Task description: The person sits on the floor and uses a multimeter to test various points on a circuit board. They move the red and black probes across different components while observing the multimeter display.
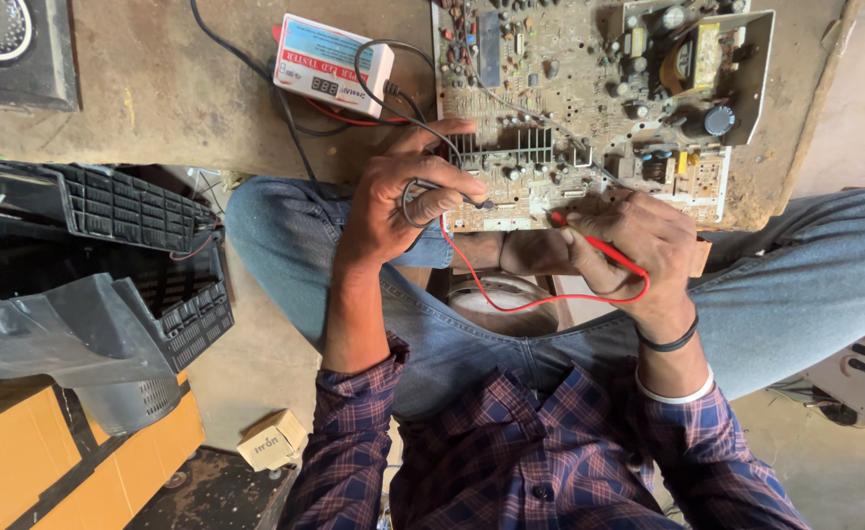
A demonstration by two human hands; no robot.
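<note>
Red probe [589, 238], gripped in the right hand [638, 245], slants up-left with its tip on the circuit board's [589, 88] near edge. The left hand [403, 196] pinches what looks like a black probe [471, 199], pointing right. Board and white tester [332, 65] lie on the table [157, 88].

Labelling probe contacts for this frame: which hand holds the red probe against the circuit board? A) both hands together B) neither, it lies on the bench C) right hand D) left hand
C: the right hand pinches the red probe with its tip on the near edge of the circuit board, while the left hand holds the black probe on the same edge.
</note>
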